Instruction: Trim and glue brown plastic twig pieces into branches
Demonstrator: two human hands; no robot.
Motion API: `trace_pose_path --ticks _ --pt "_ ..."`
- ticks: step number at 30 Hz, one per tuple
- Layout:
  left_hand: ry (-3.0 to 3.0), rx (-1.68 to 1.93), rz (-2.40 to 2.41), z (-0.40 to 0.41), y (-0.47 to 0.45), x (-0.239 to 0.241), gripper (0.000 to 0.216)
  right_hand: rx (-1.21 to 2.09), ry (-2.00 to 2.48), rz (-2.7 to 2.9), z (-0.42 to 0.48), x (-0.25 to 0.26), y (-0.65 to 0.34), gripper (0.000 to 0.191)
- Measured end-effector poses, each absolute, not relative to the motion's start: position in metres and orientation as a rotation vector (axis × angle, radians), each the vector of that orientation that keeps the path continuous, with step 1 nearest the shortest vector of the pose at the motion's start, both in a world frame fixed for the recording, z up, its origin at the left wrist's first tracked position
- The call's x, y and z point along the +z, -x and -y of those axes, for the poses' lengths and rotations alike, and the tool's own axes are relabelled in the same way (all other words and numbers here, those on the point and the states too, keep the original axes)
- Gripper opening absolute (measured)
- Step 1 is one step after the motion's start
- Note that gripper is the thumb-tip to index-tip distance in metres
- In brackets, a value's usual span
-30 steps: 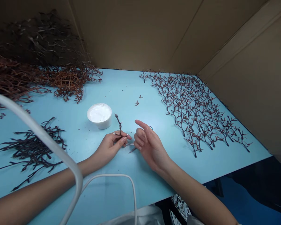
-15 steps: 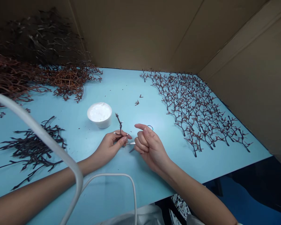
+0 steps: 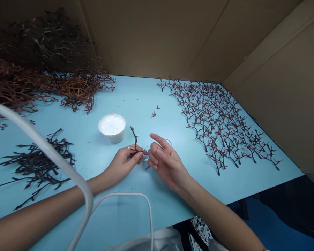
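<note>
From the head camera, we look down on a pale blue worktop (image 3: 115, 218). Our left hand (image 3: 124, 162) pinches a dark twig (image 3: 135, 139) between thumb and fingers; the twig stands nearly upright, leaning a little left at its knobbly top, with a small pale bit on its right side. Our right hand (image 3: 170, 164) is just beside it, forefinger stretched out and the other fingers curled in; we cannot tell whether anything sits between thumb and curled fingers.

Partly hidden by the right hand, a metal tool (image 3: 145, 159) shows only slivers of itself near our left fingertips. Beyond the left hand, near the twig, stands a white tub (image 3: 117, 138) filled with a white substance (image 3: 112, 124). Two small brown sprigs (image 3: 153, 114) lie farther back.

To our left is a loose pile of dark stems (image 3: 39, 161), with a reddish-brown heap (image 3: 77, 91) behind it and a darker heap (image 3: 48, 43) against the brown wall (image 3: 157, 38). To our right, many branched twigs with reddish tips (image 3: 219, 130) are spread out in rows. A white tube (image 3: 88, 202) curves across the near left.
</note>
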State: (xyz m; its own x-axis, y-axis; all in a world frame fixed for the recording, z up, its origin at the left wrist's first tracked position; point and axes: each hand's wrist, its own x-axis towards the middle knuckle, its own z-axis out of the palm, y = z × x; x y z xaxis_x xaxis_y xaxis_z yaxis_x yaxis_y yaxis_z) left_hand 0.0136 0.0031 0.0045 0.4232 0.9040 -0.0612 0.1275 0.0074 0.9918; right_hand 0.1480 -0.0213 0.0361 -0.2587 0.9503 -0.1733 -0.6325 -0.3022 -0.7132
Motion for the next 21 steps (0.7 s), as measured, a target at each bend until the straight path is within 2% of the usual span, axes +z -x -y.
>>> trace_pose_path --ticks 8,15,21 --pt "-1.428 0.784 -0.982 -0.0031 -0.0125 0.0013 0.016 1.753 0.687 0.646 0.0218 0.034 -0.1461 0.011" --pt "-1.441 0.773 -1.001 -0.0026 -0.0129 0.0059 0.016 1.743 0.746 0.637 0.0221 0.0352 -0.1476 0.021" --pt "-1.422 0.774 -0.982 -0.0023 -0.0129 0.0061 0.016 1.783 0.711 0.605 0.0221 0.0384 -0.1475 0.02"
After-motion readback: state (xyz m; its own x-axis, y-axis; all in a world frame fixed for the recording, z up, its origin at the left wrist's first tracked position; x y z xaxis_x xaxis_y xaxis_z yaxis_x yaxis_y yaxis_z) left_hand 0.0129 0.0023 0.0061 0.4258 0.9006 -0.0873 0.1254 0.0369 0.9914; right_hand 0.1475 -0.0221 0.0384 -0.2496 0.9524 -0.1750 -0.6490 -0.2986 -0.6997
